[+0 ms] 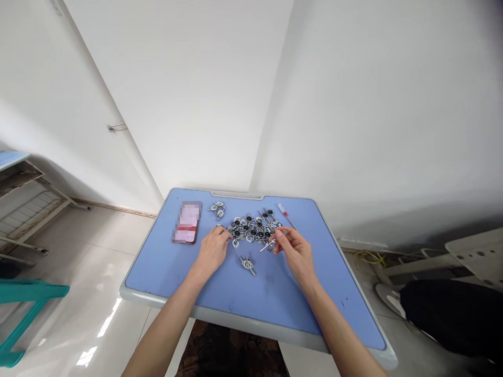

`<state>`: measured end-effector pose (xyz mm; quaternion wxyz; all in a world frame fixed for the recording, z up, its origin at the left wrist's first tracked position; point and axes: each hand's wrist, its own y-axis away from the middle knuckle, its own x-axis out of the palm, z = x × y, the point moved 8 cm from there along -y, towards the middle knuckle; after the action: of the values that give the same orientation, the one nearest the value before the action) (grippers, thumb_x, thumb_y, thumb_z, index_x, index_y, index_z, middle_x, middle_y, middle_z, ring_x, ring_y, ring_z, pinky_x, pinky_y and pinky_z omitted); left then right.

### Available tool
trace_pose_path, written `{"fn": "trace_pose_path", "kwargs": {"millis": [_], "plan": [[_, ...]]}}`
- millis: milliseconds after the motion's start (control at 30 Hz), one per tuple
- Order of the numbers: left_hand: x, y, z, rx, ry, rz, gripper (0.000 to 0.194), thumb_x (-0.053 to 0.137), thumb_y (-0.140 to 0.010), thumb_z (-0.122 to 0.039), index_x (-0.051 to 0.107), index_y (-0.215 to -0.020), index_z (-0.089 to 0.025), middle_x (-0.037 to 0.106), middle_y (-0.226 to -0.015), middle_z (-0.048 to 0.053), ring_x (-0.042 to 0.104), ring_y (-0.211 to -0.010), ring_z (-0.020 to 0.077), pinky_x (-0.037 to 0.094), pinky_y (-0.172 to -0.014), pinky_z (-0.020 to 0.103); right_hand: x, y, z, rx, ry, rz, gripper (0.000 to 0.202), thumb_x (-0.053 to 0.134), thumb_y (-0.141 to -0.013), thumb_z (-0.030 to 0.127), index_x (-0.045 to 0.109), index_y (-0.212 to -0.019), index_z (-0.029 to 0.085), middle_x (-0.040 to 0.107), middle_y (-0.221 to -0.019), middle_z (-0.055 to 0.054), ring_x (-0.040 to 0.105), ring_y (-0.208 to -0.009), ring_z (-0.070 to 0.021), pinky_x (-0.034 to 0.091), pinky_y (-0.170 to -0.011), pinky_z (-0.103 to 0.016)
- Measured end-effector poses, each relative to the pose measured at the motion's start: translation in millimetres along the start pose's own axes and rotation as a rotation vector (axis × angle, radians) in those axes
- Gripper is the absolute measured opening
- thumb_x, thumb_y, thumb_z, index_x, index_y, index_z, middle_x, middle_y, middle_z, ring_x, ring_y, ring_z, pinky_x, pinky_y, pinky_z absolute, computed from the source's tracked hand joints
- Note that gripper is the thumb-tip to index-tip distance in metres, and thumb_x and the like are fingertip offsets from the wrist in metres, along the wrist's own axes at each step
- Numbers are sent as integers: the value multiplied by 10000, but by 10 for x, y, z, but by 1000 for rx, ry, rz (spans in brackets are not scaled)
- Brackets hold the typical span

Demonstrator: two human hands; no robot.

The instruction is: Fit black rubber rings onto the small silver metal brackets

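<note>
The screen of the phone (187,222), at the left of the desk (231,293), is blurred into blocks and cannot be read. The green stool (29,293) is cut off by the left edge of the frame, and the black item (451,314) by the right edge. In the pile of metal parts (253,230), at the centre of the frame, single pieces are overlapped and hard to separate, and its left and right ends are partly covered by the hands.

The left hand (214,246) is held palm down with the fingers loosely curled, its fingertips at the left end of the pile; whether anything is gripped under them cannot be told. The right hand (294,251) is partly closed, and a slim metal piece (267,246) is pinched between thumb and fingers at the right end of the pile. The far end of that piece is hidden by the fingers.

The visible rod of the held piece is pointed toward the lower left, its long axis slanted. Below the pile, a lone metal part (247,264) is laid flat, its long axis run from upper left to lower right. A smaller group of parts (218,209) is seen above the left hand, and a red-banded tool (286,214) is laid slantwise above the right hand.
</note>
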<state>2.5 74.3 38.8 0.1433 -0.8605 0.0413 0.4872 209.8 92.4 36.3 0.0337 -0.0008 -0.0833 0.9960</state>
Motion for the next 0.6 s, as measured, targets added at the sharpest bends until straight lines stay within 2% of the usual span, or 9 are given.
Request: {"fn": "trace_pose_path", "kwargs": {"millis": [100,167,300,467,600], "plan": [[-122,-14,49,-11,138,-71,241,446,-857,-48,635,-926,-180,610,-967,43,575,-930,166,464,-821,297,-18,-8,0,-1,-9,-18,331,642,-777,500,589,-869,187,617,-678,-8,499,-458,-99,465,-451,-251],[-190,-30,130,-49,253,-107,213,463,-853,-72,636,-917,-177,616,-944,29,587,-818,135,472,-743,257,-27,-14,-3,7,-24,-27,331,651,-768,498,592,-862,186,615,-670,0,492,-454,-94,459,-451,-247],[-311,-41,277,-130,296,-195,211,472,-842,-95,645,-930,-178,623,-927,21,579,-765,123,463,-721,250,-43,-24,-14,28,-57,-39,333,669,-752,492,595,-849,182,610,-661,6,482,-449,-93,441,-448,-247],[-323,-33,286,-141,289,-201,200,479,-830,-111,644,-917,-181,615,-896,19,565,-734,123,456,-699,254,-70,-39,-32,29,-64,-54,348,673,-740,505,597,-841,181,607,-654,9,477,-445,-90,435,-448,-244],[-265,-19,196,-97,291,-183,180,482,-831,-119,638,-898,-179,611,-893,21,565,-739,121,462,-705,254,-82,-28,-25,0,10,-60,339,619,-774,521,578,-846,192,559,-627,22,469,-470,-108,422,-460,-253]]}}
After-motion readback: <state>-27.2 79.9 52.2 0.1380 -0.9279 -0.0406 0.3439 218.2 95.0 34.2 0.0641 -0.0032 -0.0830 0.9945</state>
